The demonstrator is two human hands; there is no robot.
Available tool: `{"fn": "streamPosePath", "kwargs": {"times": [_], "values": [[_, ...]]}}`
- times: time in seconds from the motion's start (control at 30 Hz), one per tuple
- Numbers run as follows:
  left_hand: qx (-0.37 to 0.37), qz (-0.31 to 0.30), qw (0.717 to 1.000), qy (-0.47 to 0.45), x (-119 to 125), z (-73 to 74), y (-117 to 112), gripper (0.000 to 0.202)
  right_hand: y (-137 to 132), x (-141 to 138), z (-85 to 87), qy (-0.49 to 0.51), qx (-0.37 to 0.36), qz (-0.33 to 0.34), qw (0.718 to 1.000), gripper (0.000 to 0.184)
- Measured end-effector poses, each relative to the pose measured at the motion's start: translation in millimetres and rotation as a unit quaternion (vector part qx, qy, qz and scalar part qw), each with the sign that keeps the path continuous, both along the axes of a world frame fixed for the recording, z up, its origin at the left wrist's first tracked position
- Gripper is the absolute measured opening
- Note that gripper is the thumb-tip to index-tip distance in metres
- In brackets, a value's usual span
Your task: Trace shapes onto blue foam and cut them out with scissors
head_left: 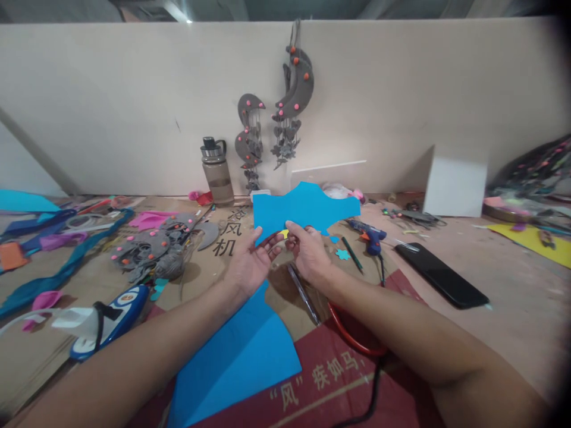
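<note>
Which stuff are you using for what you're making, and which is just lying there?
Seems part of it:
- small yellow piece, at the fingertips of the right hand
- perhaps the blue sheet behind the hands

Seems just lying or standing about:
- phone
- drink bottle

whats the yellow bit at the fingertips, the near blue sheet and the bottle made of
Yellow bit: no shine shows, maybe felt, foam or paper; too small to tell. Near blue sheet: matte, even colour, clean-cut edge, likely felt or craft foam. Bottle: smooth, likely plastic, as a darker level shows through its translucent wall.
</note>
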State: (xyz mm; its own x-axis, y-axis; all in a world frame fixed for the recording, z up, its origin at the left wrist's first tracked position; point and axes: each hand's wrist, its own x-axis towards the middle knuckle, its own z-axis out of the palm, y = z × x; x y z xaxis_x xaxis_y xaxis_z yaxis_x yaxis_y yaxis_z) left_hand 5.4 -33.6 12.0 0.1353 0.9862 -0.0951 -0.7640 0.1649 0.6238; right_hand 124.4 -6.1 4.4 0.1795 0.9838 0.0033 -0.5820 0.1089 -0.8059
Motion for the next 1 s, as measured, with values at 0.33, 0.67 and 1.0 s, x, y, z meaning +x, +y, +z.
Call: {"fn": "streamPosePath", "kwargs": {"times": [0.33,0.67,1.0], "values": [[0.024,0.057,0.992,0.109,29,1.0,-2,0.003,-7,0,9.2,0.041,0.016,0.006,0.999,0.047],[0.038,0.069,0.996,0.038,46,11.6,9,0.02,-7,-2,10.9,0.056,0.044,-0.004,0.997,0.049],[0.024,0.09,0.993,0.067,26,20.1,32,0.021,-15,9,31.6,-0.033,0.051,0.1,0.993,0.046]]}}
